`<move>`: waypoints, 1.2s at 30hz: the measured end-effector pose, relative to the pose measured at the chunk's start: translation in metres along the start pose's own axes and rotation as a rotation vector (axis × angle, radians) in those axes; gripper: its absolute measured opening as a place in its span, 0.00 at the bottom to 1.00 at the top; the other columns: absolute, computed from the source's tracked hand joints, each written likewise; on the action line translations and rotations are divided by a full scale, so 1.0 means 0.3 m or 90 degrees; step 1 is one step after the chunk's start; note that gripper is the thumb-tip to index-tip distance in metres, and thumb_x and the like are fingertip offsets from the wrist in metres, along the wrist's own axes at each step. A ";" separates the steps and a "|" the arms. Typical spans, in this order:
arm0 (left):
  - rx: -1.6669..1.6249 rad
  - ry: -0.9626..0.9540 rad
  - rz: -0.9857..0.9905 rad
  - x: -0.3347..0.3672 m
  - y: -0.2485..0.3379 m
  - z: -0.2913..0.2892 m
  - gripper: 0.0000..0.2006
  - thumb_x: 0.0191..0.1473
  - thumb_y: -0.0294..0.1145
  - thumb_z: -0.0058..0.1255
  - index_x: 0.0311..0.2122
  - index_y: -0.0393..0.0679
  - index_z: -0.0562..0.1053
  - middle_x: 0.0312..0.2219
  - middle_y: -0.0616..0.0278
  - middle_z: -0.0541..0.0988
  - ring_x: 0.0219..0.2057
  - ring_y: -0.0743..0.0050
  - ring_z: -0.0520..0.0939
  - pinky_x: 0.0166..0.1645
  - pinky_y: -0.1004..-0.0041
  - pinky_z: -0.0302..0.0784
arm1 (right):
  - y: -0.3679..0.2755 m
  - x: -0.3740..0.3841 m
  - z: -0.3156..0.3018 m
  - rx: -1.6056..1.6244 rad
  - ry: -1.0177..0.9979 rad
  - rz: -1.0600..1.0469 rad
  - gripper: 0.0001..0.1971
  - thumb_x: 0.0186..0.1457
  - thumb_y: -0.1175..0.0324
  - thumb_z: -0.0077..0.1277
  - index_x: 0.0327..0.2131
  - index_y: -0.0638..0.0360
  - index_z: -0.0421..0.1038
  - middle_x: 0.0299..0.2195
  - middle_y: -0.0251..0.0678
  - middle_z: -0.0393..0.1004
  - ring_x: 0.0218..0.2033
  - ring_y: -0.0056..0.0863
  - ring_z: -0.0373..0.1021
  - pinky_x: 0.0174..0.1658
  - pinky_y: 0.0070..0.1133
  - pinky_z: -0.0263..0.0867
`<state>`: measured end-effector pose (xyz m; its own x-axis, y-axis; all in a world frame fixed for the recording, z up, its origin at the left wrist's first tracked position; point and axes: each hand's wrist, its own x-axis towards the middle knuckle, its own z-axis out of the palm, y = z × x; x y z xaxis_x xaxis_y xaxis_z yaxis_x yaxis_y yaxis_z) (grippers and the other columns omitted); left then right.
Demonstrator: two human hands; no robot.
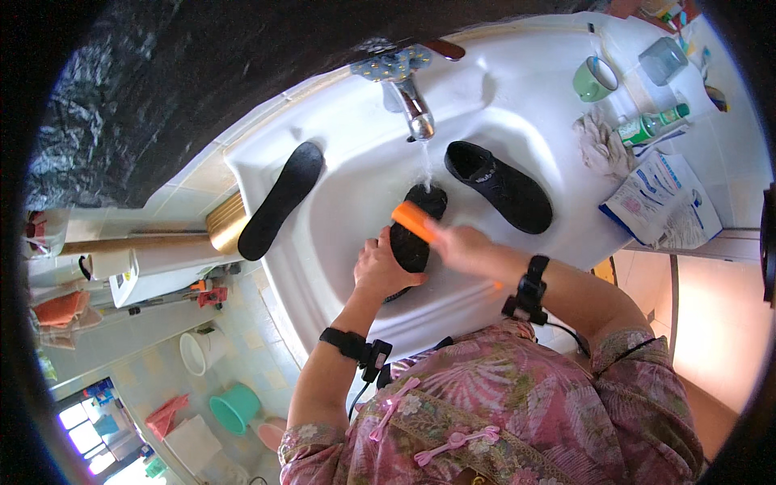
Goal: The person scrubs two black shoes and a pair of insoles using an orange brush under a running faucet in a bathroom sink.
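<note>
A wet black shoe [412, 246] lies in the white sink [343, 190], with water from the tap [418, 120] running onto its far end. My left hand [380, 267] grips its near left side, thumb across the near end. In my right hand [465, 249], blurred by motion, is an orange brush [416, 220], its head over the middle of the shoe; its bristles are hidden. The other black shoe [501, 187] rests against the basin's right slope. A black insole [281, 202] lies along the sink's left ledge.
On the right ledge are a green mug [595, 79], a clear container [663, 61], a crumpled cloth [604, 141], a green bottle [653, 124] and a printed packet [667, 202]. Black plastic sheeting [170, 97] hangs at the far left. A teal bucket [234, 408] stands on the floor.
</note>
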<state>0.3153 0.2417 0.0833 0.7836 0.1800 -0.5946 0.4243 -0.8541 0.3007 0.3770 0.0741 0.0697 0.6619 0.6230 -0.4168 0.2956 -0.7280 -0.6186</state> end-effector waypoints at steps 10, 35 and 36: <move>-0.029 0.058 -0.027 -0.077 -0.062 0.045 0.60 0.19 0.49 0.65 0.57 0.39 0.42 0.47 0.49 0.60 0.49 0.51 0.62 0.52 0.65 0.62 | 0.123 0.143 -0.027 -0.085 0.118 0.116 0.20 0.52 0.62 0.38 0.48 0.57 0.60 0.29 0.48 0.71 0.33 0.44 0.68 0.37 0.34 0.62; -0.166 0.072 -0.044 -0.047 -0.081 0.081 0.56 0.20 0.42 0.66 0.56 0.42 0.44 0.45 0.49 0.60 0.46 0.52 0.67 0.50 0.66 0.66 | 0.030 0.045 -0.043 -0.121 0.022 -0.008 0.22 0.50 0.63 0.43 0.50 0.54 0.58 0.21 0.47 0.70 0.23 0.44 0.68 0.29 0.36 0.64; -0.160 0.075 -0.043 -0.044 -0.080 0.082 0.56 0.20 0.43 0.66 0.56 0.43 0.44 0.45 0.48 0.60 0.46 0.52 0.67 0.50 0.66 0.66 | 0.074 0.075 -0.077 -0.138 0.058 0.017 0.22 0.50 0.63 0.43 0.50 0.54 0.58 0.22 0.48 0.71 0.24 0.44 0.69 0.29 0.36 0.64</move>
<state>0.2837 0.2477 0.0656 0.7908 0.3011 -0.5329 0.5653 -0.6931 0.4473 0.4142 0.0654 0.0621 0.7284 0.5812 -0.3629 0.4116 -0.7945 -0.4465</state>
